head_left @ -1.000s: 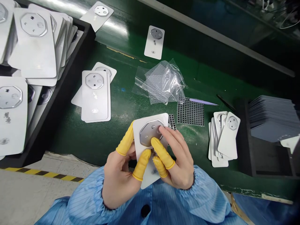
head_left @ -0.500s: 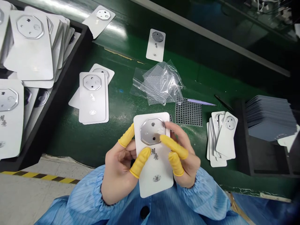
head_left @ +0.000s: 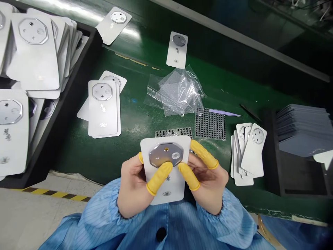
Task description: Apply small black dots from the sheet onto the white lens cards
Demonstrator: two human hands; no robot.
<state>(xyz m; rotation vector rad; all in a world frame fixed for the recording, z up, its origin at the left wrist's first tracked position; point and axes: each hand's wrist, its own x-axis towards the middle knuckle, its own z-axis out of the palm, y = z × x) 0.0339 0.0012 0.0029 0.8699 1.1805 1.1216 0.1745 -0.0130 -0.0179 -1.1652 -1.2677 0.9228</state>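
Between my hands is a white rectangular panel [head_left: 166,199] with rounded corners, a shiny eight-sided silver recess with holes, and dark printed characters. My left hand [head_left: 142,184] grips its left side, the yellow-cotted thumb lying over the recess's lower edge and the fingers behind. On the right side, my right hand [head_left: 205,177] holds it too, thumb on the front and yellow-cotted forefinger at the upper right edge. Yellow shows through the upper hole. Just beyond the panel lies a sheet of small black dots [head_left: 173,132], partly hidden by it.
A second dotted sheet [head_left: 210,125] lies under purple tweezers [head_left: 225,113], near clear plastic bags [head_left: 179,92]. Similar panels lie in a left black tray [head_left: 85,62], in a left pile [head_left: 102,118] and a right pile [head_left: 252,156]. Grey plates [head_left: 304,132] fill part of a right black box [head_left: 270,156].
The panel has come lower and tilted, uncovering more of the dotted sheet behind it. My right forefinger has gone from the recess to the panel's upper right edge, and the thumb now presses the front.
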